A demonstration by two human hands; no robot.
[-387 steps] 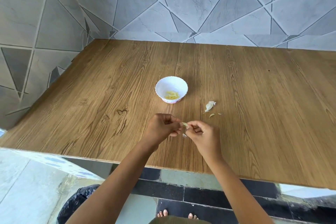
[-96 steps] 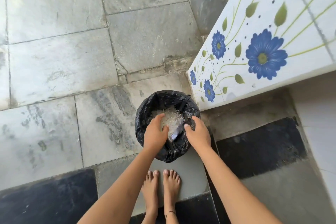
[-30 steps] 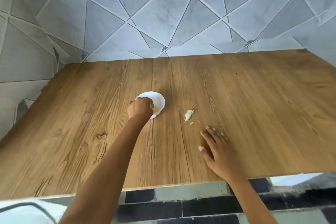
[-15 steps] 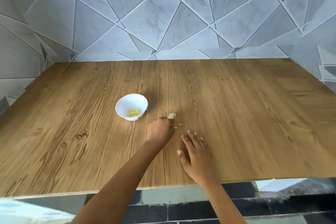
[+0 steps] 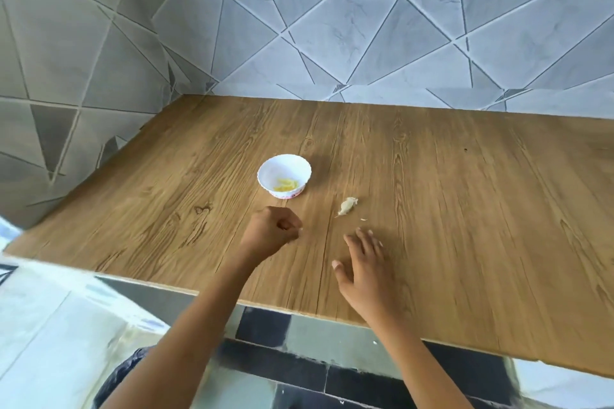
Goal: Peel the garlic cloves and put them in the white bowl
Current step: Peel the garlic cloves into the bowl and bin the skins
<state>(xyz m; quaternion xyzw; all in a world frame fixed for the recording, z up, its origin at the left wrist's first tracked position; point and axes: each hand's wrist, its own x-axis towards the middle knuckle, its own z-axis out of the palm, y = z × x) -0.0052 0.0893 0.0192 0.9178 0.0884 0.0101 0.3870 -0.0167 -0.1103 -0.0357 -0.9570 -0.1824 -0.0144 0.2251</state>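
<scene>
peeled cloves (image 5: 285, 185) lie in the bowl (image 5: 265, 173); one unpeeled clove (image 5: 347, 205) waits on the table (image 5: 465, 209). left hand (image 5: 270, 232) is curled, its contents unclear; right hand (image 5: 362, 262) lies flat and empty.

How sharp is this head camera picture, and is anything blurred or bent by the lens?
Head view: daylight is soft and even, no glare; the white bowl and unpeeled garlic clove are slightly soft; the left hand shows motion smear; the wooden table edge tilts from wide-angle distortion.
</scene>
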